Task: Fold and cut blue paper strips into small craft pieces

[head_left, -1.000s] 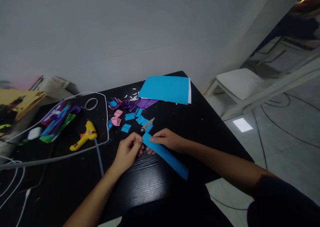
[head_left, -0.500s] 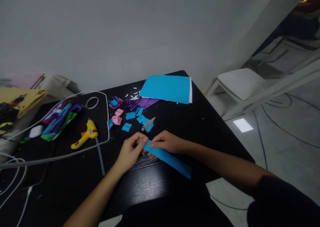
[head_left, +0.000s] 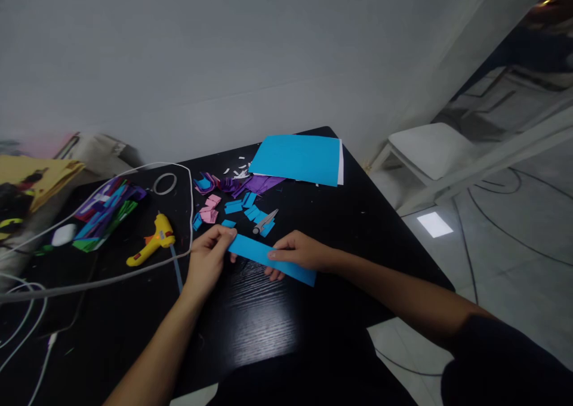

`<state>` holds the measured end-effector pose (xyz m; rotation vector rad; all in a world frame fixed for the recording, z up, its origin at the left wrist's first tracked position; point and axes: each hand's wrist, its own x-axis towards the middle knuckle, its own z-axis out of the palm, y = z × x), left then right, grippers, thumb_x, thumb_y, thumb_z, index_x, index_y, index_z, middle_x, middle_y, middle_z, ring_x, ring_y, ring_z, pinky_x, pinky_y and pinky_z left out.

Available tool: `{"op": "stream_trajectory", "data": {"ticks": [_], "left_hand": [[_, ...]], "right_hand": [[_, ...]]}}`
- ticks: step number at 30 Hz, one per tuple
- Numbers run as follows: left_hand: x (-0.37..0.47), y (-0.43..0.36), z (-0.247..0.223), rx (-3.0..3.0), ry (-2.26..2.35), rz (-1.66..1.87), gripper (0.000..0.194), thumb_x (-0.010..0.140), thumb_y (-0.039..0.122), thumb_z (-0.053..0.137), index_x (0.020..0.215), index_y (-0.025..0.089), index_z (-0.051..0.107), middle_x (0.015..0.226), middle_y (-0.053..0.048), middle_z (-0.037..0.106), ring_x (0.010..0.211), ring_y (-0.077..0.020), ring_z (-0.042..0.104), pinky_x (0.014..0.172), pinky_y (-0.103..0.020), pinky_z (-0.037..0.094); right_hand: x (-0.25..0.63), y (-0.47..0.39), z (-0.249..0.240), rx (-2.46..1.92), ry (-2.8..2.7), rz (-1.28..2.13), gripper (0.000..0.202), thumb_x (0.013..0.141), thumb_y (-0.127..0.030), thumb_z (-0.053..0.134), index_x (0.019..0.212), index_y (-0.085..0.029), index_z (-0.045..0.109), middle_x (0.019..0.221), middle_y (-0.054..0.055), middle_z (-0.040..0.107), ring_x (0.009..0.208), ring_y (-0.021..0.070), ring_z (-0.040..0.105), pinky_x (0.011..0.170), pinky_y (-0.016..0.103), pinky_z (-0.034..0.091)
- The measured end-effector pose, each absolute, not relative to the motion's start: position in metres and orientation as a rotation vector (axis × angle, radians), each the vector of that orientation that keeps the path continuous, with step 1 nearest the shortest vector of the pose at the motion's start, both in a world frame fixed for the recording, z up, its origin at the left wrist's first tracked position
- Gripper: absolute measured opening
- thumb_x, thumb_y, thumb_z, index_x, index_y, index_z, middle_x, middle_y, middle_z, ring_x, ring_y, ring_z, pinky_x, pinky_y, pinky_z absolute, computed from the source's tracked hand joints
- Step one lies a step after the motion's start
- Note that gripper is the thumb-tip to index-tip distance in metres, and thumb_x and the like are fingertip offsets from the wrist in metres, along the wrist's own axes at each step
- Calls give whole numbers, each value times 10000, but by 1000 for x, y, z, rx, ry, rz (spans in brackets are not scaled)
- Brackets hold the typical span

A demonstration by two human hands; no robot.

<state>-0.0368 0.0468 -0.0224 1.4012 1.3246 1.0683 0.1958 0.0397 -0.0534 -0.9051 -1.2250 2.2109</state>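
A long blue paper strip (head_left: 255, 249) is held above the black table, sloping down to the right. My left hand (head_left: 209, 252) pinches its left end between thumb and fingers. Around the strip's middle, my right hand (head_left: 298, 254) grips it, thumb on top and fingers beneath. Just beyond the strip lie small metal scissors (head_left: 265, 221), resting by small cut blue pieces (head_left: 253, 212). Small pink pieces (head_left: 210, 209) are left of these. A blue sheet (head_left: 298, 158) lies on white paper at the table's far corner.
A yellow glue gun (head_left: 156, 239), a tape ring (head_left: 165, 183) and a bundle of coloured strips (head_left: 105, 215) lie at the left. A white cable (head_left: 102, 283) loops across the black table (head_left: 380, 239). A white stool (head_left: 432, 149) stands at the right.
My left hand has moved left with the strip's end, away from my right hand. The strip has slid left through my right hand, now lies flatter, and partly covers a small blue piece.
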Motion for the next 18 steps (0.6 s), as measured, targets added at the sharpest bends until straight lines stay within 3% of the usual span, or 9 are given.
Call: {"op": "stream_trajectory", "data": {"ticks": [9,13,18], "left_hand": [[-26,39,-36,1083,1153,1015,278,842,427,762,883,159,696,577,24,613,501,-124,557,481,-228,444],[-17,31,-42,1177,1125,841,384,824,421,776,606,139,632,539,-20,626,472,-115,563,506,-236,470],[-15,29,-42,1271,1152,764,390,832,425,764,596,147,625,508,-4,608,428,-99,530,469,-219,436]], "right_hand": [[195,39,-51,-900,-1136,2261,511,738,-543,861,911,-72,764,870,111,793,688,183,758,737,339,604],[195,38,-51,-875,-1126,2265,513,753,-547,852,926,-73,762,866,104,788,693,180,756,734,335,602],[194,37,-51,-822,-1135,2277,488,781,-541,833,906,-79,736,834,93,782,630,144,723,673,287,583]]}}
